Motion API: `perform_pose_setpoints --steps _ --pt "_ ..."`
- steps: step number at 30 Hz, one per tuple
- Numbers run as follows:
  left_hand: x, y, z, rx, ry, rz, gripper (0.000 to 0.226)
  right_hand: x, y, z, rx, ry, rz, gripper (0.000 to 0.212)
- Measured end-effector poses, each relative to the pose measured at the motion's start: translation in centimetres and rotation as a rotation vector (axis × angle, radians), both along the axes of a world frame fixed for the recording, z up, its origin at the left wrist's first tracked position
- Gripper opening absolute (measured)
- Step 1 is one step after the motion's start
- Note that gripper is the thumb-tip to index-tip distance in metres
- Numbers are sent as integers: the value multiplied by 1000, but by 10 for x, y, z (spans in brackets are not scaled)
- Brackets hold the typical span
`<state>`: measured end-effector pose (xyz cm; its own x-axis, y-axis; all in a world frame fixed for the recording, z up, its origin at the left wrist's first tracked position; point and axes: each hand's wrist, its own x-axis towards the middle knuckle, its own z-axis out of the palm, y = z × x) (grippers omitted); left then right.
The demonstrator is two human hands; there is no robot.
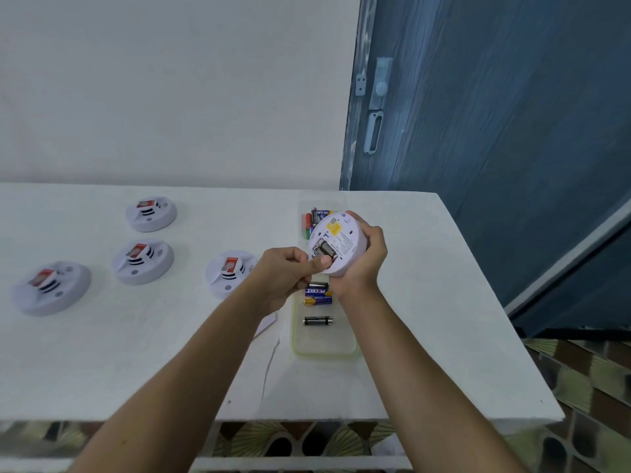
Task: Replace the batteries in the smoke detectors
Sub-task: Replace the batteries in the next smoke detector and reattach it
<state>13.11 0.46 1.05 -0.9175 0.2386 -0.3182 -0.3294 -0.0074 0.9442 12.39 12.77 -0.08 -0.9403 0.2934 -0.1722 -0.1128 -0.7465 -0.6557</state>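
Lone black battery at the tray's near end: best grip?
Pinch the black battery across its barrel, mid-length, coming from above. It lies flat in the tray with its long axis left to right. Bare tray floor on its near and far sides leaves room for fingertips. Its ends look too small to hold well.

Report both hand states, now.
Left hand: fingers curled, thumb on a battery in the smoke detector; grip cannot be told.
Right hand: holding the smoke detector.
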Motion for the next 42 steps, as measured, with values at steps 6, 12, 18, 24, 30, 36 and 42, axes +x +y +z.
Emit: perform_pose_setpoints --steps 6,12,18,24,30,36,42 --pt "9 -23 0 -436 351 8 36 1 -13 -3 -4 -5 80 34" --pt "10 -68 13 -841 468 -131 11 -1 -21 -7 -71 -20 95 38" --pt "28 -95 -1 -1168 372 -401 44 1 -37 -12 -78 -26 116 38" --pt "39 -98 -17 -1205 417 -347 57 5 -47 -16 -120 -69 108 40" --pt "36 -105 -4 -1179 453 -246 20 8 -49 -16 -150 -65 131 45" --pt "28 -104 12 -631 381 123 30 7 -52 -16 -153 -56 145 57" --pt "35 -76 32 -196 422 84 27 3 -59 -14 -162 12 190 44"
